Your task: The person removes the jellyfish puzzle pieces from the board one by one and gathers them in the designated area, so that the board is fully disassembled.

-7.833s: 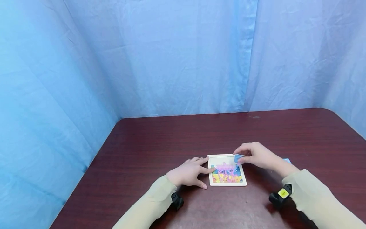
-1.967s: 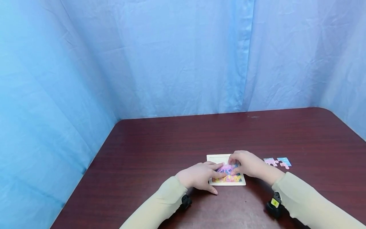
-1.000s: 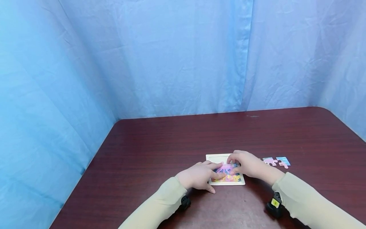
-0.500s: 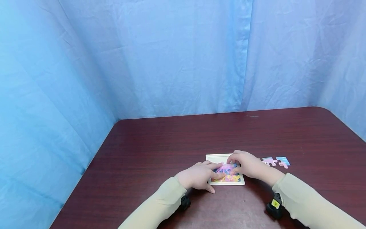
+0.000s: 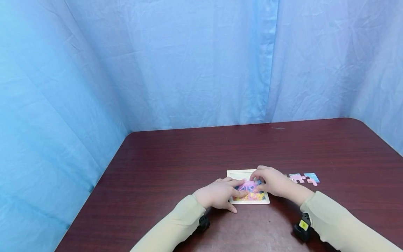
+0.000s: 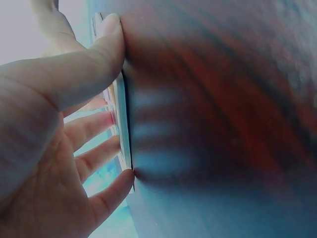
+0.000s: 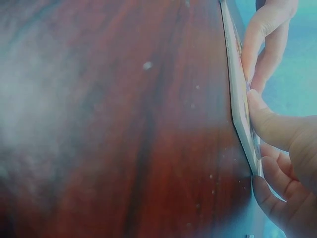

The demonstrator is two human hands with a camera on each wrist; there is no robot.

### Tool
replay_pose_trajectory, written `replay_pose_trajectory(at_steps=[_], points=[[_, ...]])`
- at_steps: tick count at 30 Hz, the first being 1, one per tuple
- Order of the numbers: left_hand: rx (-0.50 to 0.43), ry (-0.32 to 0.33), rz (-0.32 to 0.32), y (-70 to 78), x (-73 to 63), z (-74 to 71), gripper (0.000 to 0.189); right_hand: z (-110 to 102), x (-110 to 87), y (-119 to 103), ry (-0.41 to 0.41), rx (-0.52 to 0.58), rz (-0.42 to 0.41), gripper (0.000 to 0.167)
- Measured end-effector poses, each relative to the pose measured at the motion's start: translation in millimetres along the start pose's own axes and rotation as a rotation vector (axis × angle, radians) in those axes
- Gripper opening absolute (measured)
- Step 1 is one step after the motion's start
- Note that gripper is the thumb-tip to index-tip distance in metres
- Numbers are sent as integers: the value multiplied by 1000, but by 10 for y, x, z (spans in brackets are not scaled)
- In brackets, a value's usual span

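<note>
A pale-framed jigsaw puzzle lies flat on the table, its lower part filled with a pink, blue and yellow picture. The left hand reaches over from the left, fingers spread and fairly straight, fingertips resting on the assembled pieces. In the left wrist view its thumb lies along the frame's near edge. Over the puzzle's right side, the right hand has thumb and index finger bent about a puzzle piece, mostly hidden under the fingers. The right wrist view shows its thumb touching the puzzle surface close to the left hand.
Loose pink and blue puzzle pieces lie right of the frame, partly behind the right wrist, with another blue-and-pink piece beside them. The dark red-brown table extends around, with blue curtains behind and at the sides.
Since the oldest frame, the right hand has come down from the frame's upper right corner, where it held a blue piece. The left hand has slid right onto the picture. Over the last second, both stay still.
</note>
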State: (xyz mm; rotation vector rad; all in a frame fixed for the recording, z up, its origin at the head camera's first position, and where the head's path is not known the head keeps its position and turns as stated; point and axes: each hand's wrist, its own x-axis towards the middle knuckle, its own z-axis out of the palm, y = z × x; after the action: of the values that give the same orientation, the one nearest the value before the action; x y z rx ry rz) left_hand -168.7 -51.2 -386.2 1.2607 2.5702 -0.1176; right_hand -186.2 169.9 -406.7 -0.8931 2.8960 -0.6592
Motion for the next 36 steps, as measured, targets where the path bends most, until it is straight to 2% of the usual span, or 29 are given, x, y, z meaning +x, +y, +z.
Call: replay_pose_trajectory(at_steps=[14,24,33,36], points=[[-1,-1,7,9,-12,-6,65,15,25,-25,25,6,38,24],[11,4,13,2,-7,7,65,35,3,-40,76,28,-10,27],[0,-2,11,-1,2,10,65,23,-25,-37,51,69,17,30],[7,3,13,-6,5,16,66,11,-28,-47,58,58,-2,28]])
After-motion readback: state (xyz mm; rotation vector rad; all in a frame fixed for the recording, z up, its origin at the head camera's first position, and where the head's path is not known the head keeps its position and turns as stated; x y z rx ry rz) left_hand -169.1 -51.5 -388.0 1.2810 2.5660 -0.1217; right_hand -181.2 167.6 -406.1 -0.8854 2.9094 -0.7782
